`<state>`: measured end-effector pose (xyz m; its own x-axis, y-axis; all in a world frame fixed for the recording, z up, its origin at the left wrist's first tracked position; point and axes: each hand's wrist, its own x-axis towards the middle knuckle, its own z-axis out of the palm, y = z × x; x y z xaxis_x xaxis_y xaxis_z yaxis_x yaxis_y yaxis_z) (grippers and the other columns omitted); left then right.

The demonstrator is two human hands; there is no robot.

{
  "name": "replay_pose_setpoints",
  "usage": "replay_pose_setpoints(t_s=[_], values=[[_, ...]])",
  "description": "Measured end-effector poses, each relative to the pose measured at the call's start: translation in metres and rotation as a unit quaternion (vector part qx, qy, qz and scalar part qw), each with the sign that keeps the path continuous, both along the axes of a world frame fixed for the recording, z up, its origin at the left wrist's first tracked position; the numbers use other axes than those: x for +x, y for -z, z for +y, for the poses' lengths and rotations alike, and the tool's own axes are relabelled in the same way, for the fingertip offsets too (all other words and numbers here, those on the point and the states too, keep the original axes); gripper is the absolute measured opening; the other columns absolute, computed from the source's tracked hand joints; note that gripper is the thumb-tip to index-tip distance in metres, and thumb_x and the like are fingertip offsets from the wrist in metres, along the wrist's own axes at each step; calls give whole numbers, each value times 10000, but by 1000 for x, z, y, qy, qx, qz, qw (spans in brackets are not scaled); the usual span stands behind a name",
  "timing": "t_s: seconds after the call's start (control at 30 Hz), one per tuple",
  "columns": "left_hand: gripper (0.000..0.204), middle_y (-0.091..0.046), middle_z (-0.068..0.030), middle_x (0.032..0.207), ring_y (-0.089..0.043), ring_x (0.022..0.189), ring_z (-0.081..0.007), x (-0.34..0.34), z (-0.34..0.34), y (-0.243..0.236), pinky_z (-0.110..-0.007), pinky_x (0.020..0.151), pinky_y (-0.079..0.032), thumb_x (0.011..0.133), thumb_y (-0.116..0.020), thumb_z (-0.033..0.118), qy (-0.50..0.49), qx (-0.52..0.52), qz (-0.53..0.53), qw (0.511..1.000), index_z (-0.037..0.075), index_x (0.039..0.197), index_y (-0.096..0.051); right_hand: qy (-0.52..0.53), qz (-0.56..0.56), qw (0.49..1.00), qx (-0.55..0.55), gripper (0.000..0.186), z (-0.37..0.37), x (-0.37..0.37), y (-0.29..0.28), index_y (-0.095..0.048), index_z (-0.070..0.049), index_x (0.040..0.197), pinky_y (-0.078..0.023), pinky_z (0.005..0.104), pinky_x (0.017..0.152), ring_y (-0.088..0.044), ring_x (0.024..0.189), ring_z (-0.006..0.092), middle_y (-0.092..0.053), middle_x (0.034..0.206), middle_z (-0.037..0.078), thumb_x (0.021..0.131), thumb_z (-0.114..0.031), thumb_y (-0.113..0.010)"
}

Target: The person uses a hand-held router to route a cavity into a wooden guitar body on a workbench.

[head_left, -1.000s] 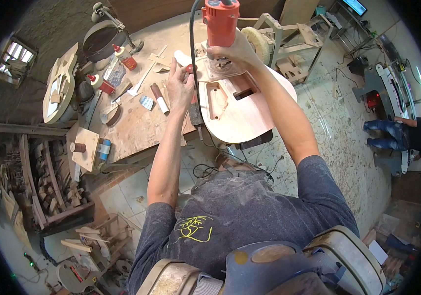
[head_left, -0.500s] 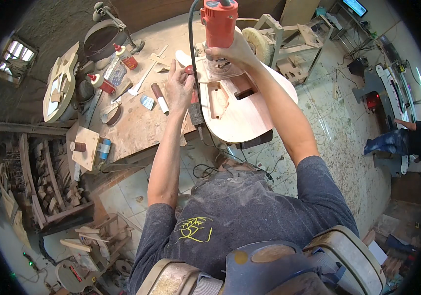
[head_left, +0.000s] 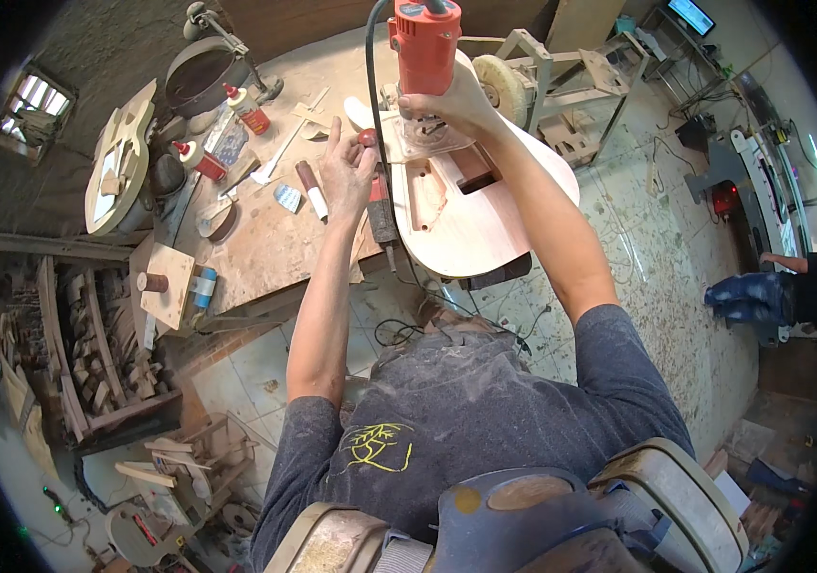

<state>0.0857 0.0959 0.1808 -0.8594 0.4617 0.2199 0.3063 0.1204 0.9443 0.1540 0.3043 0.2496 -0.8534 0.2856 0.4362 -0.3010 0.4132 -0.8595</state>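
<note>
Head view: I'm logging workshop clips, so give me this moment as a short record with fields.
setting: woodworking bench, dusty tiled floor
workpiece: pale wooden guitar body with cut cavities, overhanging the bench
right hand: grips the red router standing on the body
left hand: fingers on a small red knob beside the router base
nearby: glue bottles, second guitar body

Router [head_left: 424, 57]: orange-red body, upright, clear base flat on the guitar body, black cord rising from its top end. Right hand [head_left: 446, 103] wraps the lower housing just above the base. Small red knob [head_left: 367, 137] at the base's left side, pinched at the fingertips of the left hand [head_left: 346, 170]. Guitar body [head_left: 485, 205]: pale unfinished wood, lying flat under both hands, rounded end toward the person, routed rectangular pockets just below the router base.
</note>
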Motion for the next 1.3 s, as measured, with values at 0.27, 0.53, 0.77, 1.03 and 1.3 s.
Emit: replay_pose_setpoints(t_s=[0.27,0.53,0.77,1.03,1.3], values=[[308,-324,-227,1634,-720,1096,-218,1,-3,0,-298,909,-580,945,-664,140,4,7,3,1000,-61,1175,-706,-8,-1,1000,7,420,-3,2,-5,-631,-26,1070,-543,296,734,-653,803,123,-674,932,36,781,-248,-839],[336,-320,-256,1627,-728,1047,-194,0,-4,4,-288,884,-576,944,-689,189,7,22,7,1000,-58,1171,-712,-12,-16,1000,-2,410,-6,5,-7,-633,-27,1051,-537,295,732,-649,804,120,-670,920,34,779,-262,-829],[304,-355,-217,1625,-719,1054,-185,-7,-2,17,-279,864,-569,917,-723,199,6,-19,55,998,-1,1144,-741,-29,2,999,-46,397,-7,12,-11,-634,-23,1058,-538,293,728,-648,803,117,-669,921,35,786,-241,-824],[289,-396,-218,1599,-554,1333,-388,4,25,-12,-454,1060,-479,846,-771,239,47,-117,141,982,66,1078,-771,35,-29,998,-44,352,20,41,-11,-639,-25,1019,-530,294,711,-650,779,122,-668,877,33,794,-223,-824],[312,-430,-230,1573,-532,1348,-409,-11,50,-1,-434,1096,-453,850,-744,275,67,-121,173,975,58,1073,-772,54,-24,996,-73,375,32,44,-7,-659,-18,1072,-532,286,722,-651,797,121,-682,927,31,804,-223,-823]])
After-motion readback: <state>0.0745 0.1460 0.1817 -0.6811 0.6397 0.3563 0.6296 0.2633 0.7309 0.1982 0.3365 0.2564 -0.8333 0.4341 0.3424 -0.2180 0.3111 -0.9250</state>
